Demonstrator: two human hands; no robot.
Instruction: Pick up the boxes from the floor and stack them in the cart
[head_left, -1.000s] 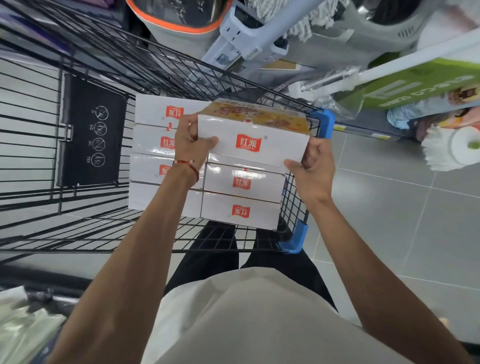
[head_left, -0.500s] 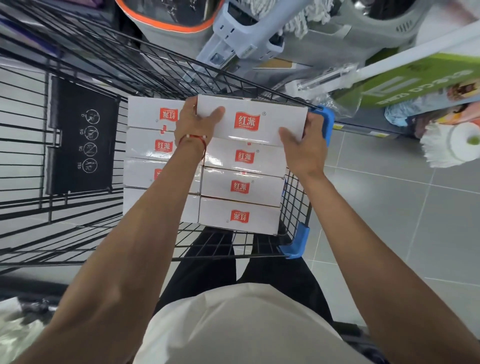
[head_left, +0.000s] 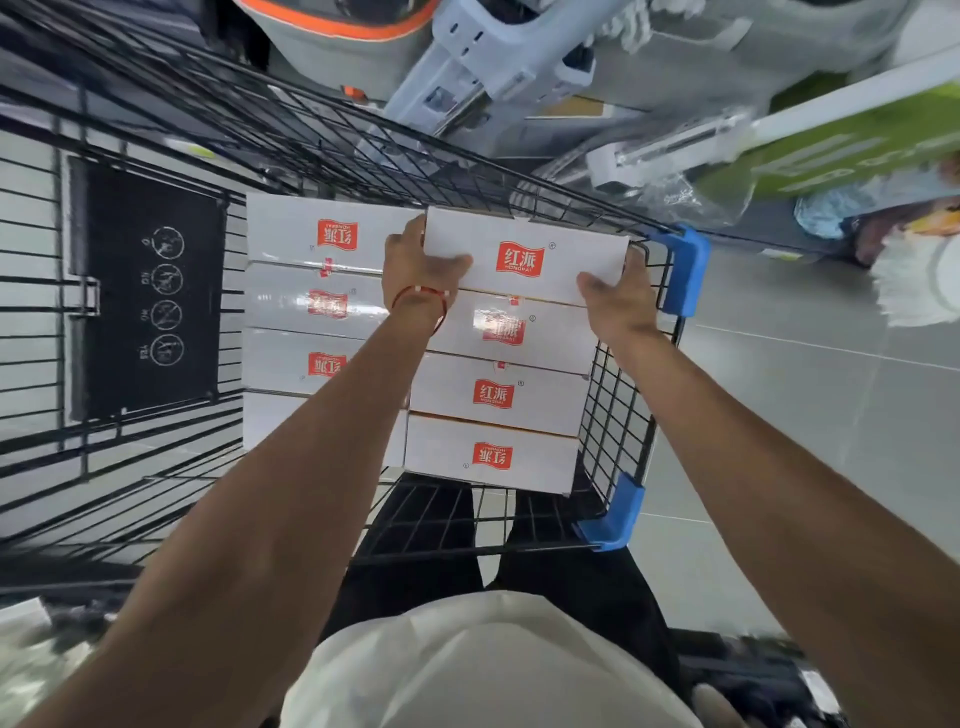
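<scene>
White box (head_left: 524, 254), centre frame, gripped at both ends by left hand (head_left: 415, 275) and right hand (head_left: 618, 299), fingers (head_left: 411, 234) curled round its edges, atop stack (head_left: 493, 395) in cart (head_left: 613, 410).

Grey tile floor (head_left: 810, 426) shining a little. Green box (head_left: 857, 140) lying up right. White mop head (head_left: 909, 291) sticking out at right edge. Grey bucket with orange rim (head_left: 332, 36) sitting up top.
</scene>
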